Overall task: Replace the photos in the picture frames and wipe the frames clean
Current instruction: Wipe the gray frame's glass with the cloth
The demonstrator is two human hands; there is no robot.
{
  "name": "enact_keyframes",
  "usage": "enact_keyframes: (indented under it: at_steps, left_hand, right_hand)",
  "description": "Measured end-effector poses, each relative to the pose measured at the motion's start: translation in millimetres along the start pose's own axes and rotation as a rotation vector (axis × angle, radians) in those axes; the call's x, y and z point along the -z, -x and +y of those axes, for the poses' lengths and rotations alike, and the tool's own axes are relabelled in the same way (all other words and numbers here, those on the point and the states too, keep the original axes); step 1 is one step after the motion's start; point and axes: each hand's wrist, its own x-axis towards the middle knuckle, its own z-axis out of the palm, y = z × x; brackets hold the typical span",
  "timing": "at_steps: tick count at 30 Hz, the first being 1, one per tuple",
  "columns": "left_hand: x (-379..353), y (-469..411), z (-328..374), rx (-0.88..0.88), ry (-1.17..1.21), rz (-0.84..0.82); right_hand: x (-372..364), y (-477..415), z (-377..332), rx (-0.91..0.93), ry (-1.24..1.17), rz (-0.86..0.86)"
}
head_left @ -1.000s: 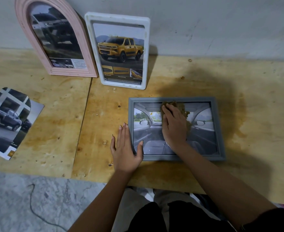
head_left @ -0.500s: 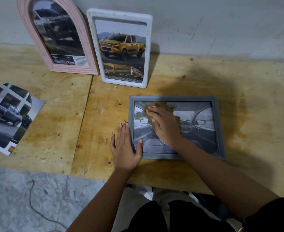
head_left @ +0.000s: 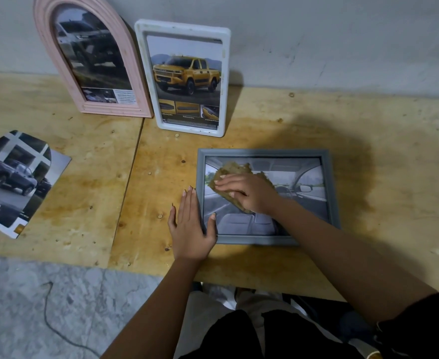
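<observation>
Cloth (head_left: 235, 170) slid left — under right fingers (head_left: 230, 182) (pressed flat) on frame (head_left: 265, 152).

Soft, dim light is coming from behind and left, throwing a broad, blurry shadow across the right half of the tabletop (head_left: 83, 193). The pink frame (head_left: 115, 112) at the far edge is looking smeared and glary, and straight lines are bowing outward.

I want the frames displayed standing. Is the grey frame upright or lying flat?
Lying flat: the grey frame rests face-up on the wooden table, the right hand pressing a cloth on it.
</observation>
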Motion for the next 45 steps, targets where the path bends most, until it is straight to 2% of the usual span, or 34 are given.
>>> enact_keyframes:
  at_steps: [4, 13, 25, 28, 33, 35, 38, 42, 45]
  left_hand:
    - [-0.7, 0.9, 0.1, 0.007, -0.002, 0.008]
    - [-2.2, 3.1, 2.0, 0.0, -0.003, 0.031]
    - [-1.0, 2.0, 4.8, -0.012, 0.007, 0.032]
    - [-0.4, 0.8, 5.1, -0.01, 0.011, 0.027]
    - [-0.3, 0.4, 4.4, -0.009, 0.012, 0.023]
    - [-0.5, 0.5, 4.4, -0.012, 0.011, 0.027]
    - [0.0, 0.4, 3.6, -0.01, 0.016, 0.033]
    - [1.2, 0.7, 3.6, -0.005, 0.019, 0.031]
    - [1.2, 0.0, 5.0, -0.008, 0.022, 0.023]
  right_hand:
    - [-1.2, 9.7, -2.5, 0.006, -0.068, 0.004]
    - [2.0, 44.9, 0.4, 0.068, -0.007, -0.066]
    - [20.8, 98.8, 13.5, -0.059, 0.033, -0.002]
    - [23.4, 113.8, 19.1, -0.069, 0.071, 0.111]
    - [27.7, 133.2, 25.2, -0.202, 0.129, 0.293]
    - [28.7, 127.7, 22.2, -0.263, 0.047, 0.351]
    - [39.4, 113.5, 5.4, -0.441, -0.203, 0.457]
    - [44.2, 95.0, -0.5, -0.606, -0.505, 0.711]
    - [30.3, 71.3, -7.0, -0.676, -0.516, 0.79]
